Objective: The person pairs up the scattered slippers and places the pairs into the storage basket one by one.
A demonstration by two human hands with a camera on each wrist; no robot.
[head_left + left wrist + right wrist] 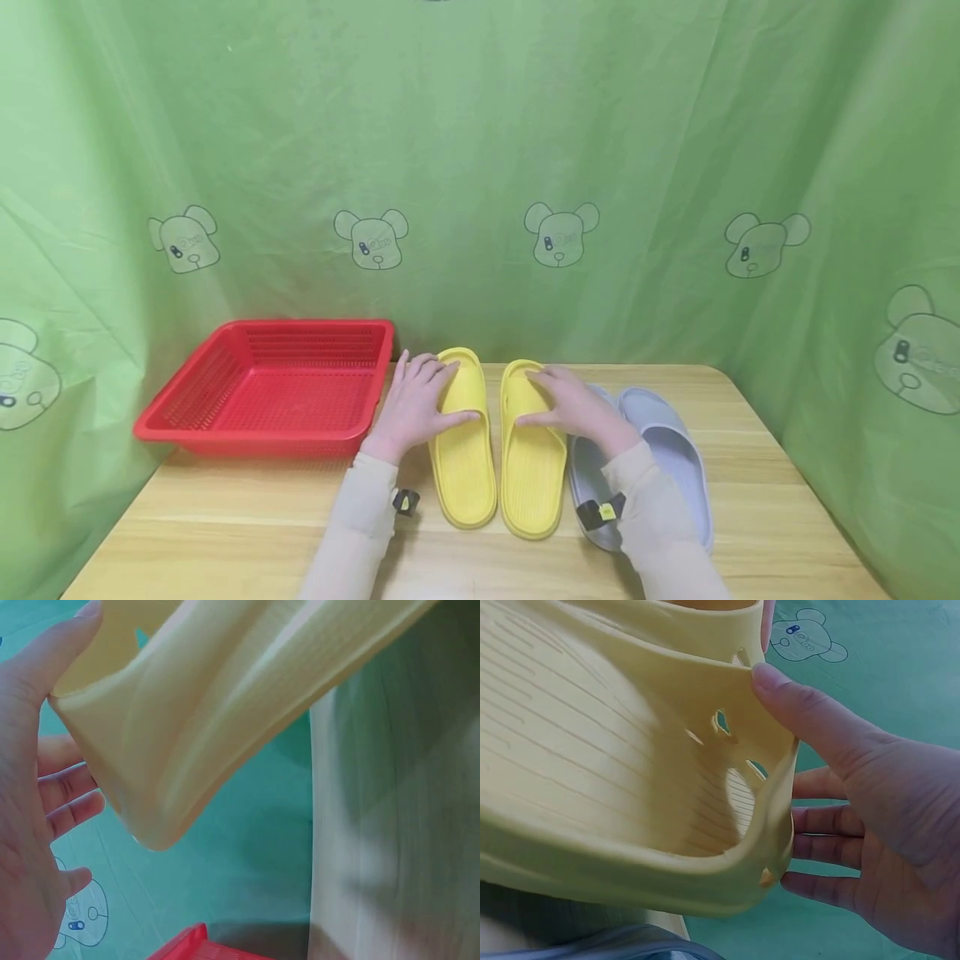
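Two yellow slippers stand side by side near the middle of the table, toes pointing away from me. My left hand (411, 410) holds the left yellow slipper (465, 479) at its strap, thumb on the strap's edge and fingers along the outer side. On the right yellow slipper (534, 487), my right hand (577, 410) grips the strap, thumb at the opening's edge. The right wrist view shows its other fingers against the outer side of the strap (776, 810). Partly beneath my right forearm lie a left grey-blue slipper (588, 471) and a right grey-blue slipper (686, 471).
A red plastic basket (247, 437) with perforated walls sits at the back left of the wooden table (765, 508). Behind and around hangs a green curtain (465, 125) printed with bear heads. Black devices are strapped at both wrists.
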